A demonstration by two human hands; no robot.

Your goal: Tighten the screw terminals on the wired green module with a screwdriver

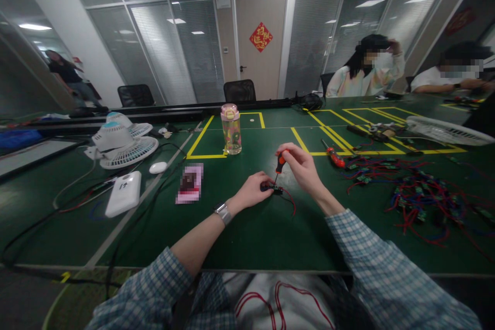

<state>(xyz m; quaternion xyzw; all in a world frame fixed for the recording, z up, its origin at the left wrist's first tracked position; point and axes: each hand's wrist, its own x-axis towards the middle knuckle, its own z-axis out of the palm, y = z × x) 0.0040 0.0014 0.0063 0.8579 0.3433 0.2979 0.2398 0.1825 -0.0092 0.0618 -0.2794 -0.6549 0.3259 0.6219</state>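
Observation:
My right hand (301,165) is closed round a small screwdriver (280,162) with an orange and black handle, held upright with its tip down on a small black module (275,189). My left hand (253,191) pinches that module against the green table (247,237). A red wire (291,201) curls away from the module to the right. Both sleeves are blue plaid, and a watch sits on my left wrist.
A pink-lidded bottle (231,129) stands behind my hands. Another red screwdriver (332,154) and a tangle of red and blue wired modules (417,196) lie at right. White fans (124,144), a mouse (158,167) and a power bank (124,193) are at left. Two people sit far right.

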